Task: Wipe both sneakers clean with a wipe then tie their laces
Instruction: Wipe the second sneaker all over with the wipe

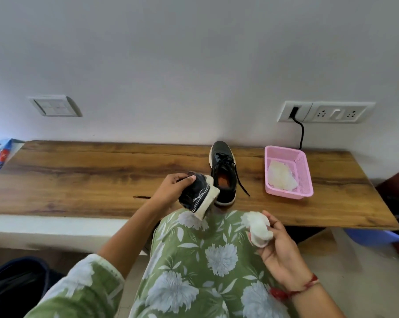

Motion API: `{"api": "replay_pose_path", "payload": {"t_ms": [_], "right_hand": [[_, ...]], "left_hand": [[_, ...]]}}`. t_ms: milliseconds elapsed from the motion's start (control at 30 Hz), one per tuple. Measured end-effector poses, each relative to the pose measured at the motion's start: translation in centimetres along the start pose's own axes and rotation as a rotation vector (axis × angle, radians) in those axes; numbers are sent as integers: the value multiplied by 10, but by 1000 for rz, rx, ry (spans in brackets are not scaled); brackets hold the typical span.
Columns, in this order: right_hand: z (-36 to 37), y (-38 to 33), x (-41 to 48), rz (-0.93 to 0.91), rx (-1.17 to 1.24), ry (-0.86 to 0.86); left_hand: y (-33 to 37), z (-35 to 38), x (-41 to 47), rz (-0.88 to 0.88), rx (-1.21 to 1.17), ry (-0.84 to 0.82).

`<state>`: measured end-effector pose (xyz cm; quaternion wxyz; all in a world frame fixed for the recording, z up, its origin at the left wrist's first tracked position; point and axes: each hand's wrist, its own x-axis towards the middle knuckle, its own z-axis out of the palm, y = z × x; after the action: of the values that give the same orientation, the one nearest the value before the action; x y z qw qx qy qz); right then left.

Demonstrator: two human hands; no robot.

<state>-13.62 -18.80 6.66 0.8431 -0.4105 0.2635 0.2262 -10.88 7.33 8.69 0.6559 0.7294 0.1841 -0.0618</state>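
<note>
Fingers [187, 179] of the left hand [172, 188] curl round the raised sneaker [197, 194], thumb on top of the dark upper, holding it in the air just above the lap with its pale sole turned towards the right. The right hand [279, 245] has its fingers [276, 226] pinched round a bunched white wipe [259, 228], a little apart from the shoe and not touching it. I'd judge the shoe light enough for one hand. The upper looks soft and likely to give under pressure, while the sole rim looks firmer, so a hold across the collar and heel seems the steadier one for rubbing. The wipe looks limp and probably damp, so it should wad up or spread flat easily. The second sneaker [223, 174] stands upright on the bench [79, 175], toe towards the wall, its laces [224, 160] undone and one end trailing loose over the wood. Just to its right sits a pink mesh basket [304, 173] holding a crumpled white sheet [282, 178], likely more wipes. Whether those are fresh or used, I cannot tell.
</note>
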Motion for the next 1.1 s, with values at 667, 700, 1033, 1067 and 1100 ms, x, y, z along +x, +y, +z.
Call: {"api": "replay_pose_path", "payload": {"t_ms": [667,700,1033,1067,1100], "right_hand": [[19,7,-42,-273,-236,-209],[20,8,-44,-309,-317,-195],[4,-5,-30,-1065,-1714,-100],[3,-6,-26,-1128,-1772,-82],[4,-9,-25,-1142,-1772,-58]], "left_hand": [[-41,37,-34,34,-212,86],[-44,39,-35,40,-207,84],[-73,36,-39,88,-249,39],[-78,36,-40,88,-271,48],[-82,37,-42,86,-288,56]]}}
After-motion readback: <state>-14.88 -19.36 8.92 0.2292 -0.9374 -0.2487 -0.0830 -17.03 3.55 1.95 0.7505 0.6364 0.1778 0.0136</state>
